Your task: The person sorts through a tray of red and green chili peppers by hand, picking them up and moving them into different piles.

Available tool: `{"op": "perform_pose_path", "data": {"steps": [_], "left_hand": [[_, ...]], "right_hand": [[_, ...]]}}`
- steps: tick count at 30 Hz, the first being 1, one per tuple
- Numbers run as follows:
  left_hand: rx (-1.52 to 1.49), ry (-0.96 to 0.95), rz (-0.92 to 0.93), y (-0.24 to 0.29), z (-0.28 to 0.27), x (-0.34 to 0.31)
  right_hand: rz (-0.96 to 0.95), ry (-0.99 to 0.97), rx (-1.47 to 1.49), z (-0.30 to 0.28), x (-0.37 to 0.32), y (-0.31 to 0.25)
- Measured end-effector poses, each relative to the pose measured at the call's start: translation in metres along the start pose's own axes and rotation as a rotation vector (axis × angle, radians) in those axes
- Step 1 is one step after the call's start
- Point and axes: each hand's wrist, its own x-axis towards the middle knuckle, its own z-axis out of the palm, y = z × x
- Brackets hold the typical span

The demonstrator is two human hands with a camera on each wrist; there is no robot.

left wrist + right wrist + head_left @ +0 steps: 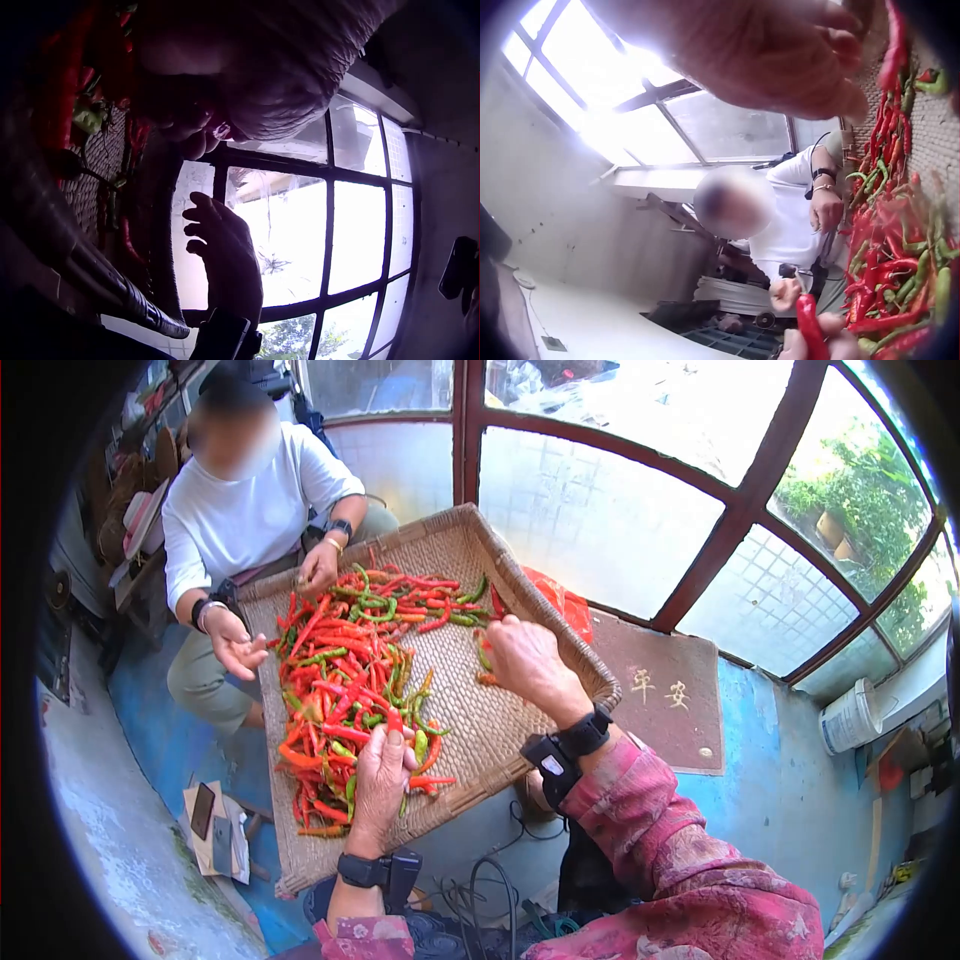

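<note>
My left hand (382,775) grips a red chili pepper (394,720) between thumb and fingers, over the near part of the chili pile (340,650). The same chili pepper (810,330) stands up from the fingertips in the right wrist view. My right hand (525,660) is over the right side of the woven tray (460,690), close to a few red and green chilies. In the left wrist view the right hand (225,251) has loosely bent, parted fingers with nothing between them.
Across the tray sits a person in a white top (260,500), both hands at its far left edge. A doormat (660,700) and a white bucket (850,718) are on the right. A phone (202,810) lies at lower left; cables (490,880) hang below the tray.
</note>
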Motion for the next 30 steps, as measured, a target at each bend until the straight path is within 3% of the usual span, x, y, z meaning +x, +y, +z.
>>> {"op": "perform_pose_path", "data": {"steps": [2,6,8,13,15,17,19,22,25,27,30], "left_hand": [[-0.047,0.0,-0.005,0.001,0.005,0.001],[0.011,-0.072,0.014,-0.005,0.009,0.003],[0.027,-0.1,-0.052,-0.003,0.012,0.001],[0.069,-0.036,-0.002,0.0,0.009,0.004],[0.175,-0.028,-0.016,0.006,0.007,0.005],[0.258,-0.029,0.037,0.009,-0.006,0.006],[0.427,0.055,0.108,0.022,-0.025,0.005],[0.332,0.307,0.122,0.03,-0.053,0.003],[0.414,0.35,0.125,0.025,-0.06,0.006],[0.744,0.231,0.196,0.015,-0.053,0.012],[1.398,0.162,0.264,0.011,-0.039,0.006]], "right_hand": [[-0.105,-0.137,0.023,-0.004,-0.009,-0.004],[-0.26,-0.369,0.755,0.007,-0.021,-0.052],[-0.238,-0.29,0.758,0.034,-0.023,-0.064],[-0.119,-0.024,0.756,0.024,-0.009,-0.063],[-0.17,0.262,0.671,0.024,0.002,-0.041],[-0.17,0.297,0.537,0.023,0.013,-0.007],[-0.103,0.316,0.195,-0.001,0.008,0.006],[0.036,0.225,-0.14,-0.011,0.008,0.017],[-0.009,0.361,-0.204,-0.018,0.001,0.013],[-0.037,0.377,-0.176,-0.016,0.004,0.01],[-0.125,0.083,-0.034,-0.004,0.004,-0.005]]}}
